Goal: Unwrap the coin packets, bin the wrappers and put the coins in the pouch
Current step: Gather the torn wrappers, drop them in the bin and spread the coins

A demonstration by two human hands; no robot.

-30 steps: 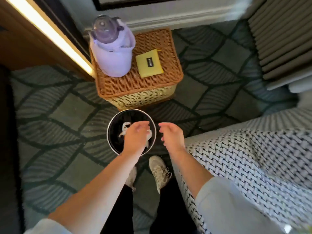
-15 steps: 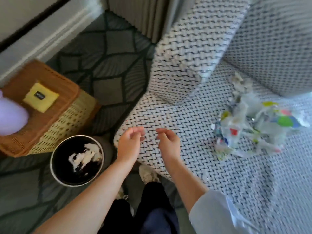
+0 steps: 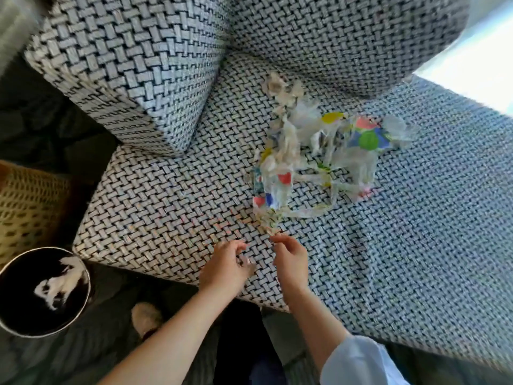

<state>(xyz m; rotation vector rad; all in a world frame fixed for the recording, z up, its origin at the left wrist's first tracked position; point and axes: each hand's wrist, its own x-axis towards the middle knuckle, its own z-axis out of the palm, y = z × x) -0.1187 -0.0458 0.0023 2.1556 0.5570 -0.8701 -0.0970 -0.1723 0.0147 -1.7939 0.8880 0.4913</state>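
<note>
The crumpled heap of clear, colour-dotted plastic coin packets (image 3: 319, 147) lay just ahead of my right hand (image 3: 290, 262) — its thin tail (image 3: 270, 226) ran straight back to those fingertips (image 3: 276, 241), pinched or merely touched I couldn't tell. My left hand (image 3: 226, 269), beside it, hung loosely curled, empty.

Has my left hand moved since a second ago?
Yes. The left hand was over the bin; now it is right of it, over the sofa seat.
</note>
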